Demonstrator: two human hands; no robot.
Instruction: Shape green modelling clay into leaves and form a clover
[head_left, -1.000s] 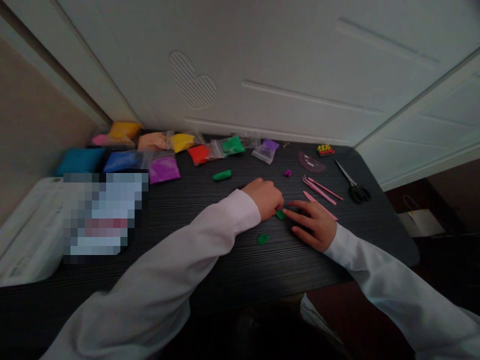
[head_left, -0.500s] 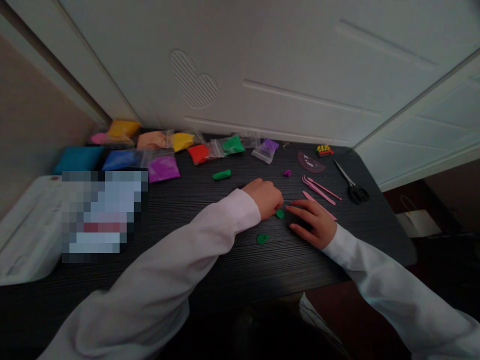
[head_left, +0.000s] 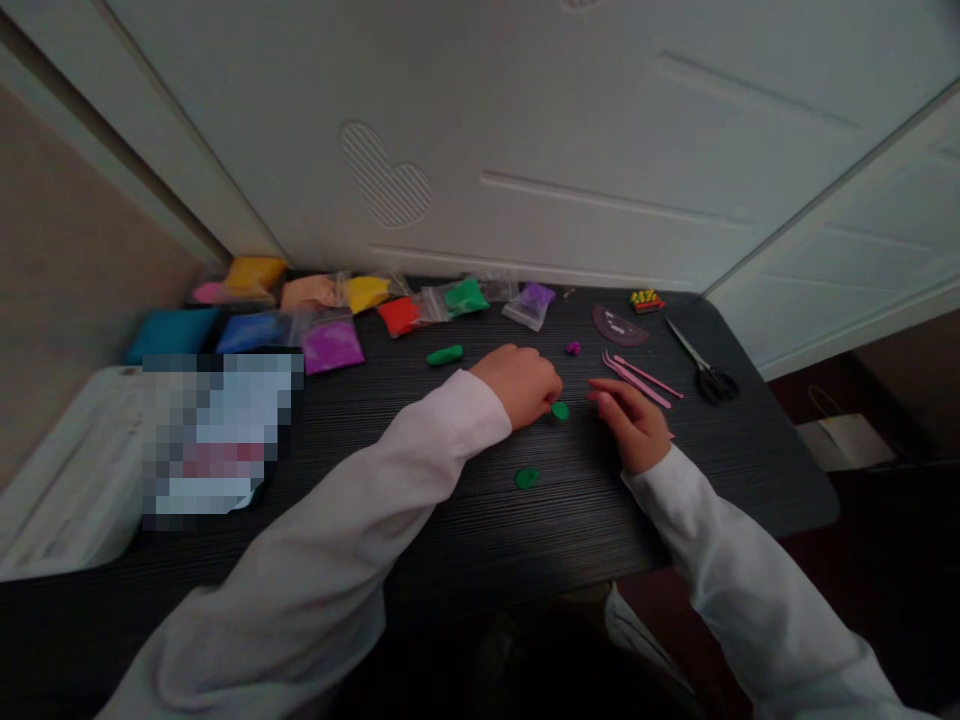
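L hand (head_left: 517, 385): grip curled, fingertips at edge of green disc (head_left: 560, 411); can't tell if pinched or just touched. Disc is btwn the hands, over dark surface (head_left: 465, 540). R hand (head_left: 631, 420) at disc's 3 o'clock, just beside, apart from it; grip half curled, thumb close to index, nothing seen in it, can't tell if tips meet.

From disc (12 = toward white panel (head_left: 525, 120)): flat green piece (head_left: 527, 479) at 7, green roll (head_left: 445, 355) at 10, crumpled magenta bit (head_left: 573, 348) approx. 12.

Containers: clear bags, 9 to 12, ea. w/ one colour. Purple bag (head_left: 535, 298) at 12, filling at far end, clear flap nearer. Green bag (head_left: 466, 297) at 11, red bag (head_left: 399, 315) next to it, at 10. Also approx. 10: yellow bag (head_left: 368, 293), peach bag (head_left: 309, 293), magenta bag (head_left: 331, 345), blue bag (head_left: 253, 332).

Tools approx. 2: pink tweezers (head_left: 637, 380), scissors (head_left: 705, 368) further out.
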